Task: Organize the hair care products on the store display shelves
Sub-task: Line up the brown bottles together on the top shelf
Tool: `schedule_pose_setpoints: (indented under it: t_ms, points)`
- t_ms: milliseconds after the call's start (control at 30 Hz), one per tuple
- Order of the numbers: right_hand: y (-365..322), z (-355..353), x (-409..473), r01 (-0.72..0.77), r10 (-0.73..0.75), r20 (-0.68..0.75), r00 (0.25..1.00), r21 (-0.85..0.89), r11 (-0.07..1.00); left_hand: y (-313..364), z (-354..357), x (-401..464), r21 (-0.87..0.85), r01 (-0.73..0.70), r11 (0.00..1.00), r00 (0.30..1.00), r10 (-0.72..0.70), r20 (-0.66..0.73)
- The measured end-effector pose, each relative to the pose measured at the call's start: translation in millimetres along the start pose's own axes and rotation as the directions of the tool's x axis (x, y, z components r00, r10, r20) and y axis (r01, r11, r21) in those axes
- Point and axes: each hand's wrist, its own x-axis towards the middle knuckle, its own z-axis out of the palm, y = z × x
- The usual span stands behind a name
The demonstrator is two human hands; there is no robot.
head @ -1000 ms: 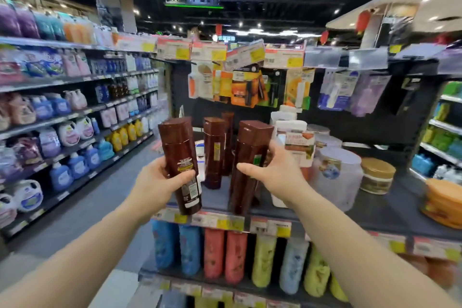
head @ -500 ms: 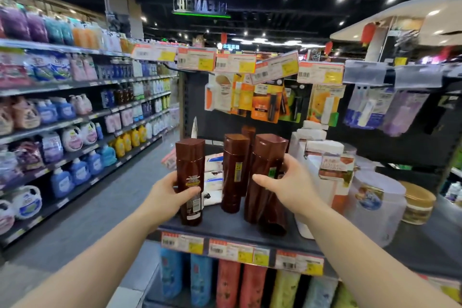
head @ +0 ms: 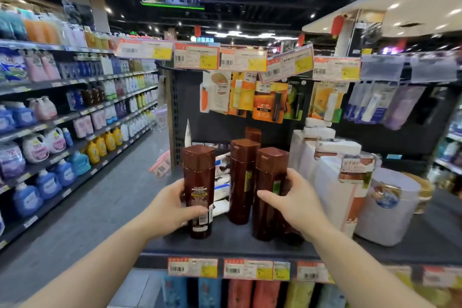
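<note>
Two brown bottles stand upright at the front of the dark shelf (head: 250,245), one in each hand. The left bottle (head: 199,190) has its label side toward the camera; the left hand (head: 172,207) wraps it from the left, thumb across the lower label, fingers curled behind. The right bottle (head: 268,192) stands well apart from it; the right hand (head: 295,201) grasps it from the right side, thumb pointing left across its front and fingers round the back. A third brown bottle (head: 242,180) stands between the two and a little further back, untouched, and the cap of a fourth (head: 253,134) shows behind it.

White packets (head: 221,192) lie on the shelf behind the left bottle. To the right stand tall white bottles (head: 325,182) with a red and white tag, then a pale tub (head: 390,207) and a gold-lidded jar (head: 425,190). Price tags (head: 247,269) line the shelf's front edge, with coloured bottles (head: 240,294) on the level below. Carded goods (head: 267,100) hang above under more price tags. Across the aisle floor (head: 100,207), long shelves (head: 62,117) on the left carry detergent jugs.
</note>
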Motion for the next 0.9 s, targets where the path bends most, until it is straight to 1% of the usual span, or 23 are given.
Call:
schedule_pose_setpoints:
  t_ms: [200,367,500,600,800,900]
  points:
    - [-3.5,9.0,-3.5,-0.041,0.04,-0.055,0.998,-0.022,0.999,-15.8,-9.8,24.9,-0.028,-0.031,0.999,0.998,0.033,0.059]
    - [6.4,16.9,-11.9,-0.13,0.127,-0.047,0.991,-0.069,0.989,-23.6,-10.8,29.1,-0.117,-0.025,0.993,0.994,0.038,0.105]
    - [14.4,20.6,-10.6,-0.16,0.159,-0.016,0.987,-0.094,0.983,-27.0,-6.8,28.6,-0.129,-0.026,0.991,0.996,0.037,0.083]
    - [14.9,18.8,-7.2,-0.15,0.153,0.019,0.988,-0.106,0.983,-26.1,-4.6,24.6,-0.118,-0.011,0.993,0.998,0.017,0.055]
    - [19.3,17.4,3.5,-0.136,0.132,-0.035,0.991,-0.123,0.983,-17.2,-0.2,18.2,-0.097,-0.002,0.995,1.0,0.002,-0.001]
    - [19.2,18.7,7.1,-0.125,0.123,-0.027,0.992,-0.121,0.985,-17.7,1.5,14.7,-0.072,-0.001,0.997,1.0,0.0,-0.009]
